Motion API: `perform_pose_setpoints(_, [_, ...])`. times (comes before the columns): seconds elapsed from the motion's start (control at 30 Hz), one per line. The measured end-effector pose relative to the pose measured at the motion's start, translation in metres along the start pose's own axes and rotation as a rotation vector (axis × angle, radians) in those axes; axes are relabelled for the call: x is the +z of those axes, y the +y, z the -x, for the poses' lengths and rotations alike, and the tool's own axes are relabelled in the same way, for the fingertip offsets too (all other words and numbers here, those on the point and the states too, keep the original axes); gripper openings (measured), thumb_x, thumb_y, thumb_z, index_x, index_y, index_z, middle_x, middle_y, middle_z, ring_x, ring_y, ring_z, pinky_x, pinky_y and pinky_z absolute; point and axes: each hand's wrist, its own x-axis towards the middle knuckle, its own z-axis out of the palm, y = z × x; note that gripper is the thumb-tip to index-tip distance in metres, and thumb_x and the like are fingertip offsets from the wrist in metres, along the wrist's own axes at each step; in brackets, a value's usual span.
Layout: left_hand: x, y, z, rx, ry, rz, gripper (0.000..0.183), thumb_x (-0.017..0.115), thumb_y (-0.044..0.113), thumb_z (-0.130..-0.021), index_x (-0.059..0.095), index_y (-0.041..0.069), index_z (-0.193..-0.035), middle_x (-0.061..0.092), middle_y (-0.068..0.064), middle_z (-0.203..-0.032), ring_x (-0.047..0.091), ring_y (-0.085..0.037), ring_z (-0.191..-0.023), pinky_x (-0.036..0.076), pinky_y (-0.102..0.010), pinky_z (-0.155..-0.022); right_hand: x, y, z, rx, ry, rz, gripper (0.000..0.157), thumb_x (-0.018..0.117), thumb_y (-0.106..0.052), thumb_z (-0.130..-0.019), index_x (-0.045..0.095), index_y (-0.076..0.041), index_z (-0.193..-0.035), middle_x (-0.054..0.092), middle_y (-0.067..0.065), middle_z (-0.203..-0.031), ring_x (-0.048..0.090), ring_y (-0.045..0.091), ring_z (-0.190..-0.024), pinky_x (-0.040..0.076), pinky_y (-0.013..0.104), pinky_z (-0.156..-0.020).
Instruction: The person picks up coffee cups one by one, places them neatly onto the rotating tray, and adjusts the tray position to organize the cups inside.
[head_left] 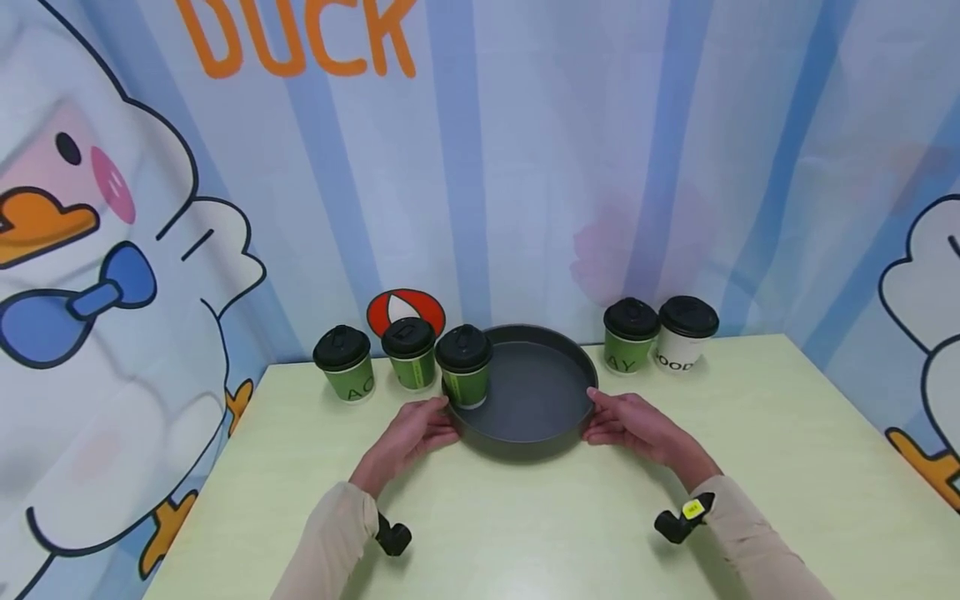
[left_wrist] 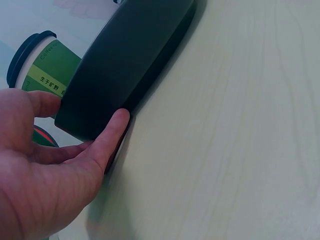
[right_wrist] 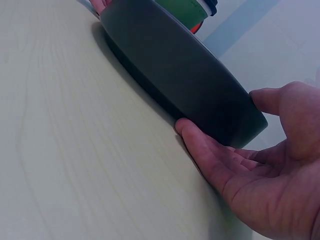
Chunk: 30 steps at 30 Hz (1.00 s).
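A round dark grey baking pan [head_left: 532,392] is held between both hands at the middle of the table. My left hand [head_left: 416,433] grips its left side, thumb at the rim and fingers low along the wall. On the opposite side, my right hand [head_left: 633,425] grips it the same way. Inside the pan, by the left rim, stands a green paper cup with a black lid [head_left: 465,375]. In the left wrist view, the pan's outer wall [left_wrist: 125,55] hides the cup's base. Fingers reach under the pan's lower edge in the right wrist view [right_wrist: 185,75].
Left of the pan stand two green lidded cups, one outer [head_left: 348,375] and one inner [head_left: 412,358]. Behind its right side are another green cup [head_left: 630,337] and a white lidded cup [head_left: 684,337]. A duck-printed curtain [head_left: 525,167] hangs along the back edge of the pale table [head_left: 517,533].
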Motion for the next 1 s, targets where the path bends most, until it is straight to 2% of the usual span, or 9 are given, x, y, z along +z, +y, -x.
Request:
perform_pose_setpoints(0.27, [0.0003,-0.0022,0.0013,-0.008,0.006,-0.002,0.048,0.051,0.022,-0.108,0.046,-0.012,-0.141,0.056,-0.02,-0.112,0.066,-0.023,-0.094,0.06,-0.038,-0.093,-0.0008,0.0035,-0.0016,-0.005,-0.011,0.004,0.052,0.053,-0.038,-0.11,0.059,0.013,-0.114,0.071,0.019,-0.101,0.073,0.021,-0.087,0.061,0.036,-0.089])
perform_pose_setpoints(0.47, [0.0021,-0.0028,0.0004,0.0,-0.005,-0.005,0.047,0.051,0.023,-0.109,0.046,-0.012,-0.14,0.056,-0.02,-0.112,0.064,-0.023,-0.096,0.059,-0.038,-0.094,-0.0009,0.0048,-0.0011,0.001,0.022,-0.002,0.056,0.05,-0.039,-0.111,0.054,0.016,-0.12,0.071,0.019,-0.101,0.072,0.022,-0.089,0.062,0.035,-0.088])
perform_pose_setpoints(0.57, [0.0027,-0.0022,0.0003,-0.001,0.0,-0.005,0.049,0.051,0.023,-0.109,0.045,-0.012,-0.142,0.056,-0.02,-0.112,0.064,-0.024,-0.096,0.059,-0.038,-0.094,-0.0012,0.0049,-0.0001,-0.002,0.023,-0.008,0.053,0.051,-0.037,-0.111,0.054,0.015,-0.12,0.071,0.019,-0.102,0.072,0.022,-0.089,0.062,0.036,-0.088])
perform_pose_setpoints(0.87, [0.0024,-0.0027,0.0018,-0.001,-0.013,0.004,0.051,0.05,0.023,-0.11,0.041,-0.01,-0.147,0.056,-0.02,-0.115,0.063,-0.023,-0.097,0.059,-0.039,-0.095,-0.008,0.0029,0.0021,0.012,-0.126,0.006,0.047,0.053,-0.031,-0.11,0.061,0.016,-0.115,0.072,0.026,-0.106,0.075,0.026,-0.093,0.06,0.04,-0.092])
perform_pose_setpoints(1.0, [0.0003,-0.0002,0.0021,0.008,-0.01,0.007,0.053,0.051,0.023,-0.109,0.039,-0.011,-0.149,0.055,-0.023,-0.118,0.063,-0.025,-0.099,0.058,-0.041,-0.097,-0.0072,0.001,0.0006,0.001,-0.14,0.003,0.047,0.055,-0.031,-0.11,0.061,0.015,-0.116,0.072,0.025,-0.107,0.075,0.027,-0.095,0.06,0.04,-0.093])
